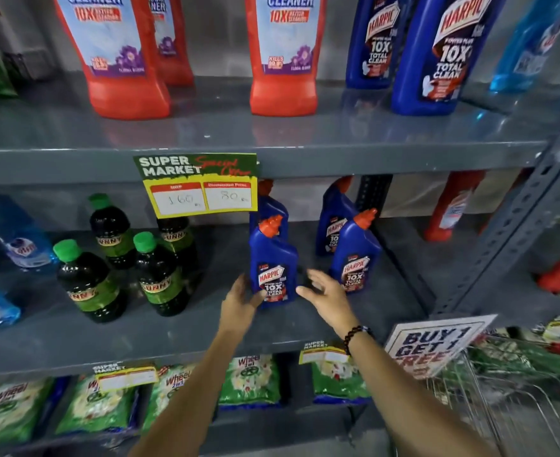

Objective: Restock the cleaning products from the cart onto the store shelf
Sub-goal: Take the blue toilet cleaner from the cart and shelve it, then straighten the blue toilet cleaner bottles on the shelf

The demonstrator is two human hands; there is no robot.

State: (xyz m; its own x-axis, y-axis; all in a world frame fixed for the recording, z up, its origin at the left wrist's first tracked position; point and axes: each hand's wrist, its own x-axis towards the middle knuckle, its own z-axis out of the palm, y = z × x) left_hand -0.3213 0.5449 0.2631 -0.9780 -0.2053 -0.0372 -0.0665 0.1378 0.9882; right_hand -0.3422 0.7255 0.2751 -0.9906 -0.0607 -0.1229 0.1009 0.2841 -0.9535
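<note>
A small blue Harpic bottle (273, 262) with an orange cap stands upright near the front of the middle grey shelf (173, 338). My left hand (240, 300) is at its lower left, fingers spread and touching its base. My right hand (325, 293) hovers just to its right, fingers apart, holding nothing. A beaded bracelet sits on the right wrist. Three more small Harpic bottles (354, 255) stand behind and to the right. The wire cart (503, 390) is at the lower right, with green packets inside.
Dark green-capped bottles (87, 285) stand left of the Harpic group. Red cleaner bottles (283, 54) and large Harpic bottles (437, 51) fill the upper shelf. A price tag (199, 186) hangs from its edge. Green detergent bags (249, 380) lie below. A slotted upright (516, 225) rises at right.
</note>
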